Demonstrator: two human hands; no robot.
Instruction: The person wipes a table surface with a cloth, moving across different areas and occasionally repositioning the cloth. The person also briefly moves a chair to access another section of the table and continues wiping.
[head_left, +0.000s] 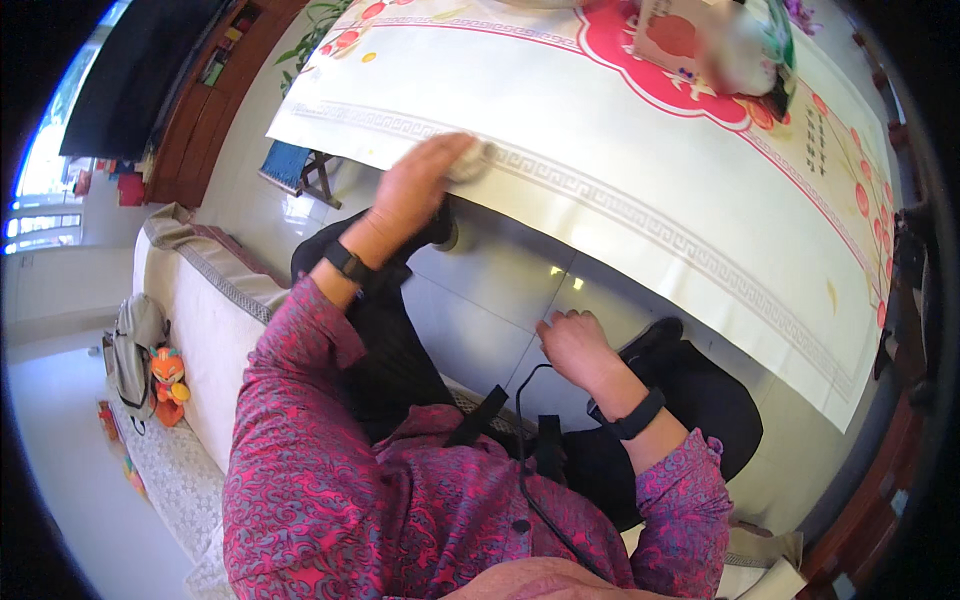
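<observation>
My left hand is at the near edge of the table, fingers closed around a small, pale, round object. Motion blur hides what that object is; it rests on or just above the white printed tablecloth. Lower down, my right hand hovers over the gap between my knees, short of the table edge. Its fingers are loosely curled and nothing shows in them, though the palm is hidden. A black cable runs up my front and passes behind this hand.
A printed box and a blurred plastic package stand at the table's far right. Below the table's left corner is a small folding stool with a blue seat. A sofa holds a grey backpack and an orange plush toy.
</observation>
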